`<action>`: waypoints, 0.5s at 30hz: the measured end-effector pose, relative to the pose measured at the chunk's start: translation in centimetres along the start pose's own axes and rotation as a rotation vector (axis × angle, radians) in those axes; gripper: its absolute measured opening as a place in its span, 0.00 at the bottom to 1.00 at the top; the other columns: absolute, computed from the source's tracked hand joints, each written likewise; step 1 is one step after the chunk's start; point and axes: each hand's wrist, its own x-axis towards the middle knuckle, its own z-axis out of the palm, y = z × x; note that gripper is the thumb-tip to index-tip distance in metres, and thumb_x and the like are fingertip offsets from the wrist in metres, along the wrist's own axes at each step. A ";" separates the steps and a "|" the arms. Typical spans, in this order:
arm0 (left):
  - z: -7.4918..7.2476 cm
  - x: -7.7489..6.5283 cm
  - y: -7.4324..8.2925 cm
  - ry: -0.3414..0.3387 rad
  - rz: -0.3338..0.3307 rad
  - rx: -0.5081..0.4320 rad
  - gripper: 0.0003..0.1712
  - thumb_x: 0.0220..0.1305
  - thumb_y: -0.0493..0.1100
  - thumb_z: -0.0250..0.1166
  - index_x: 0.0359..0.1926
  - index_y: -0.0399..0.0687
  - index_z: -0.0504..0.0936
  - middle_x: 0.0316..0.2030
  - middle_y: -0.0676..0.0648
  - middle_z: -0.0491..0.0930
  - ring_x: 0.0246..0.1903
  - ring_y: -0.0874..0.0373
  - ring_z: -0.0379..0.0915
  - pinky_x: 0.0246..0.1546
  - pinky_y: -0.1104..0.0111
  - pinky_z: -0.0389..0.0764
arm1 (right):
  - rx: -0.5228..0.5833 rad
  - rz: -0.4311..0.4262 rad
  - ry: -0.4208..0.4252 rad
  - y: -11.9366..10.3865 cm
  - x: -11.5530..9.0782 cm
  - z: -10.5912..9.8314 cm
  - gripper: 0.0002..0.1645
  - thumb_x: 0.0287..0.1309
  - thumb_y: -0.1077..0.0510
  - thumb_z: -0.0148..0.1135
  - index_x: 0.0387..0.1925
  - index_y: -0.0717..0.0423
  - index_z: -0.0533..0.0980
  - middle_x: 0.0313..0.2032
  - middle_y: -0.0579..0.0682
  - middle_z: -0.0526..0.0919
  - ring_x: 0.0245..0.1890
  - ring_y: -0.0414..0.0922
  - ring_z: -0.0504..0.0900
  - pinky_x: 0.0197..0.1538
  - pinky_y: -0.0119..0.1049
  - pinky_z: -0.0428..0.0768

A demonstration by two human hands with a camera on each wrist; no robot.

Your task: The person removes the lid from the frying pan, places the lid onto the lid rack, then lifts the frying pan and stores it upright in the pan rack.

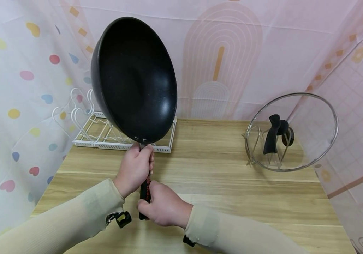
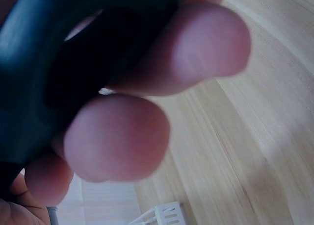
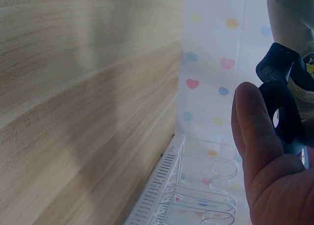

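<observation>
A deep black wok [image 1: 134, 77] is held up in the air, its dark inside facing me and its handle [image 1: 144, 192] pointing down. My left hand [image 1: 134, 168] grips the handle just below the pan. Lower down, my right hand [image 1: 166, 204] grips the handle near its end. In the left wrist view the left fingers [image 2: 117, 137] curl round the black handle. The right wrist view shows the right fingers [image 3: 255, 127] wrapped about the handle's end, which has a hanging hole. Behind the wok stands a white wire rack [image 1: 165, 148], partly hidden by it.
A glass lid [image 1: 315, 141] with a steel rim and black knob leans upright in a small wire stand [image 1: 254, 141] at the right back of the wooden table [image 1: 219, 169]. Printed curtains [image 1: 222, 63] hang behind and along both sides.
</observation>
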 end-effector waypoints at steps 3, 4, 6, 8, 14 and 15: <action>0.0 0.0 0.1 0.002 -0.004 -0.017 0.16 0.81 0.43 0.46 0.33 0.40 0.68 0.21 0.48 0.70 0.18 0.56 0.67 0.20 0.64 0.76 | 0.001 0.000 -0.005 0.0 0.1 0.0 0.07 0.64 0.58 0.59 0.32 0.52 0.69 0.17 0.42 0.76 0.13 0.38 0.68 0.19 0.30 0.68; -0.1 0.0 0.1 0.003 -0.005 -0.021 0.16 0.81 0.43 0.46 0.33 0.40 0.68 0.21 0.48 0.70 0.18 0.56 0.67 0.20 0.64 0.76 | -0.003 -0.001 -0.006 0.0 0.1 0.0 0.06 0.64 0.58 0.59 0.32 0.52 0.70 0.18 0.42 0.77 0.13 0.38 0.69 0.19 0.30 0.68; -0.1 0.0 0.1 0.003 -0.004 -0.030 0.17 0.81 0.43 0.46 0.32 0.40 0.68 0.20 0.48 0.69 0.17 0.56 0.66 0.20 0.64 0.75 | -0.003 -0.001 -0.008 0.0 0.2 0.0 0.06 0.64 0.58 0.59 0.33 0.52 0.70 0.18 0.42 0.79 0.14 0.39 0.70 0.20 0.30 0.69; -0.1 0.0 0.2 0.002 -0.003 -0.036 0.17 0.81 0.43 0.46 0.31 0.41 0.68 0.20 0.48 0.69 0.17 0.56 0.66 0.19 0.64 0.74 | -0.007 -0.003 -0.009 0.0 0.3 -0.1 0.06 0.64 0.58 0.59 0.33 0.51 0.70 0.18 0.42 0.79 0.14 0.39 0.70 0.20 0.30 0.69; -0.2 0.0 0.3 0.003 0.004 -0.054 0.18 0.80 0.42 0.46 0.29 0.41 0.67 0.19 0.48 0.68 0.16 0.56 0.65 0.18 0.65 0.73 | -0.025 -0.025 0.003 -0.1 0.4 -0.1 0.08 0.61 0.58 0.59 0.30 0.50 0.68 0.17 0.41 0.71 0.14 0.39 0.68 0.20 0.30 0.68; -0.3 -0.1 0.3 0.004 0.004 -0.056 0.18 0.80 0.42 0.46 0.29 0.41 0.67 0.19 0.48 0.68 0.16 0.56 0.65 0.18 0.64 0.73 | -0.027 -0.028 0.004 -0.1 0.4 -0.1 0.08 0.61 0.58 0.59 0.30 0.50 0.68 0.16 0.41 0.70 0.14 0.39 0.67 0.20 0.30 0.67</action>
